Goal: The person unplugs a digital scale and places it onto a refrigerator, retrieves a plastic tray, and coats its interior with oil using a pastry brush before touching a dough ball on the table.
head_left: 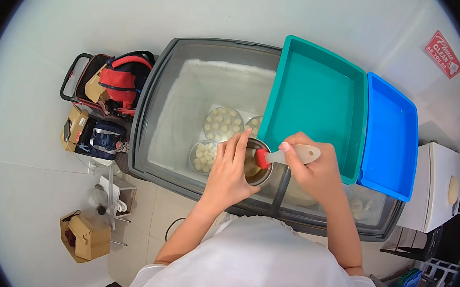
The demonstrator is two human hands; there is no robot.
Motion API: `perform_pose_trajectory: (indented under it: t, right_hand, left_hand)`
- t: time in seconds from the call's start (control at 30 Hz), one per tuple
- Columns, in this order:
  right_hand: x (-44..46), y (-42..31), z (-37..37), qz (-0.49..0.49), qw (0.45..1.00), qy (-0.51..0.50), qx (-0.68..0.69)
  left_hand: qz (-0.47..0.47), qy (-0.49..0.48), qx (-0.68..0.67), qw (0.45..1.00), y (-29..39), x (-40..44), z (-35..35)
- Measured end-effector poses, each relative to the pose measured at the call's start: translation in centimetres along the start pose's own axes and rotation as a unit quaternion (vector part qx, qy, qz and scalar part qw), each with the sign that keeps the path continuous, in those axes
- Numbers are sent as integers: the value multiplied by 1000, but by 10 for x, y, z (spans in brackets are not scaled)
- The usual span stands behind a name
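A round metal bowl (264, 177) is held by my left hand (230, 171), its fingers and thumb around the bowl's left side. My right hand (315, 170) grips the pale handle of a spatula (294, 155), whose red head dips into the bowl. Something brownish lies in the bowl; I cannot make out what. Below and behind my hands is the open part of a chest freezer (159, 104) with frosted walls. Inside it are round trays holding several small pale balls, one tray (223, 124) farther back and another (203, 156) nearer, partly behind my left hand.
A green tray (321, 97) and a blue tray (390, 138) rest across the freezer's right side. Bags (123, 79) stand at the left, with a cardboard box (93, 241) lower down. At the right is a white cabinet (437, 183); a red sign (443, 54) hangs on the wall.
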State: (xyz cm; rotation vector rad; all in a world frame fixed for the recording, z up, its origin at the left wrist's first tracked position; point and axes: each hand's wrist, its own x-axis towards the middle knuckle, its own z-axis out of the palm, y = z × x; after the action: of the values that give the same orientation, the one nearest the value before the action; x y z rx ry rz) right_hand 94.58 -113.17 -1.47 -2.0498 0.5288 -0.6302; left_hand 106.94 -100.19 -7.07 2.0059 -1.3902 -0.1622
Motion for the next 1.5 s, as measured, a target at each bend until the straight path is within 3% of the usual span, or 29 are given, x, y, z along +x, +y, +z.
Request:
perform_pose_trajectory:
  t: [0.2, 0.77, 0.87, 1.13, 1.23, 1.37, 1.5]
  right_hand:
    - [-2, -13, -15, 51, 999, 4, 4]
    - [12, -2, -47, 13, 999, 51, -7]
    - [21, 3, -55, 79, 990, 98, 64]
    - [38, 106, -82, 163, 912, 238, 292]
    - [33, 157, -62, 190, 919, 245, 243]
    - [24, 199, 6, 192, 930, 178, 257]
    - [19, 206, 23, 229, 940, 134, 214]
  left_hand:
    - [4, -8, 12, 1000, 3, -2, 3]
    - [-5, -10, 16, 1000, 7, 19, 9]
    - [-6, -4, 16, 1000, 5, 32, 11]
    - [-22, 44, 22, 999, -12, 71, 1]
    - [-62, 56, 47, 995, -29, 78, 2]
    - [-105, 40, 96, 989, -53, 83, 9]
    - [-123, 43, 105, 986, -73, 87, 23]
